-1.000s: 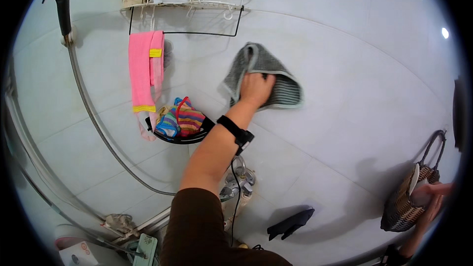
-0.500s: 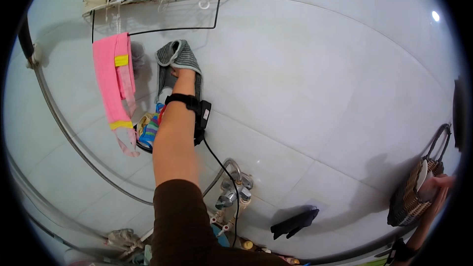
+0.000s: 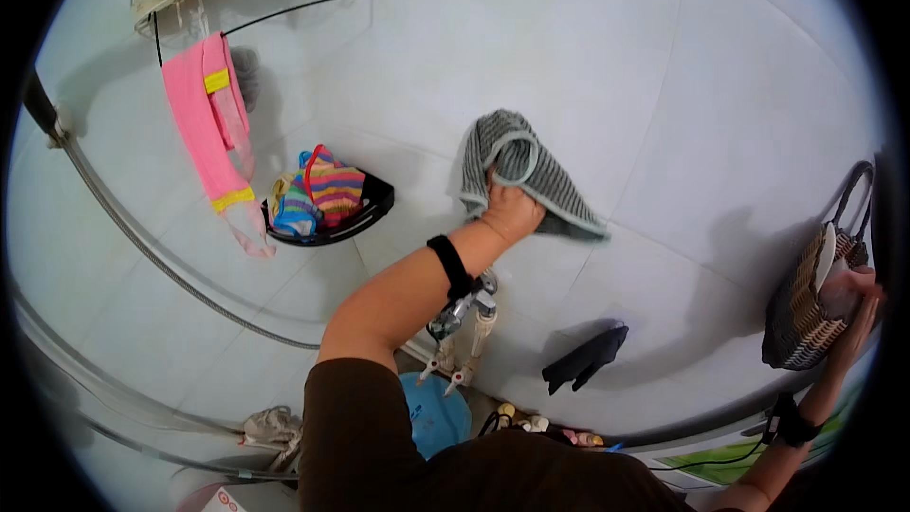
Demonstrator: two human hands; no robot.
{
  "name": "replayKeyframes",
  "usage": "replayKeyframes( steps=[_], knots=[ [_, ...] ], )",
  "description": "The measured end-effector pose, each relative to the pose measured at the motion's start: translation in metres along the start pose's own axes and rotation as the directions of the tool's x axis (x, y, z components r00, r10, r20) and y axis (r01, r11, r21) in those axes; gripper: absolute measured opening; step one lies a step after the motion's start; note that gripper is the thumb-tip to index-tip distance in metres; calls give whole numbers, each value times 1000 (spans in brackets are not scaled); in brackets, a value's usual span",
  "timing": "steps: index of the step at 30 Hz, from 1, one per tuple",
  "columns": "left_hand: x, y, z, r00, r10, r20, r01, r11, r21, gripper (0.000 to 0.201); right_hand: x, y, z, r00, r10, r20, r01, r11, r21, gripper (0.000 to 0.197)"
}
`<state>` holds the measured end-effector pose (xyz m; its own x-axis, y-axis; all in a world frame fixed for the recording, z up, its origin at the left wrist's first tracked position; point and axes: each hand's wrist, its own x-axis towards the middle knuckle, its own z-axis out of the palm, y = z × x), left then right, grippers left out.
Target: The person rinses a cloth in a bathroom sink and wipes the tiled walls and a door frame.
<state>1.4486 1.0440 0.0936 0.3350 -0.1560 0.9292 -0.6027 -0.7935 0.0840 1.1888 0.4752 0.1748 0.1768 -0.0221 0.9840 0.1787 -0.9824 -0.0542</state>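
My left hand [image 3: 515, 211] is closed on a grey striped towel [image 3: 569, 192] with a pale trim, out in front of the tiled wall. One end of the towel loops over above my fingers; the other trails to the right. At the far right, my right hand [image 3: 856, 322] is at a woven basket [image 3: 801, 313] with a dark loop handle. Its fingers bend over the basket's rim, partly lost at the dark edge of the view. Something white and something pinkish show in the basket's opening.
A black corner shelf [image 3: 355, 220] holds a multicoloured striped cloth [image 3: 332, 192]. Left of it hang a pink scrubbing strap [image 3: 204, 123] and a shower hose [image 3: 142, 237]. Below my left arm are taps [image 3: 464, 360] and a blue basin [image 3: 436, 412]. A dark cloth [image 3: 586, 357] hangs low on the wall.
My left hand has brought the grey towel away from above the corner shelf, to the right. The shelf and its striped cloth now show. My right hand stays at the basket; the view has shifted.
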Motion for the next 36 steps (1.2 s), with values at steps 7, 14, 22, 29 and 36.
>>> replayKeyframes(
  steps=[7,14,22,29,36],
  knots=[
    [77,-64,-34,907,-282,-314,339,929,146,43,24,-71,-2,970,201,137,-227,951,208,41],
    [-47,-6,65,913,-1,-408,74,984,163,54,32,-108,23,945,312,100,-328,895,303,39],
    [-111,93,59,848,-51,528,72,997,-19,56,38,-149,15,932,262,249,-360,740,569,36],
    [110,134,5,969,222,113,-212,973,-88,52,39,-167,19,987,87,135,-129,928,350,29],
    [302,144,-92,946,-243,-216,221,968,-119,65,45,-169,14,995,50,85,-74,950,304,20]
  ],
)
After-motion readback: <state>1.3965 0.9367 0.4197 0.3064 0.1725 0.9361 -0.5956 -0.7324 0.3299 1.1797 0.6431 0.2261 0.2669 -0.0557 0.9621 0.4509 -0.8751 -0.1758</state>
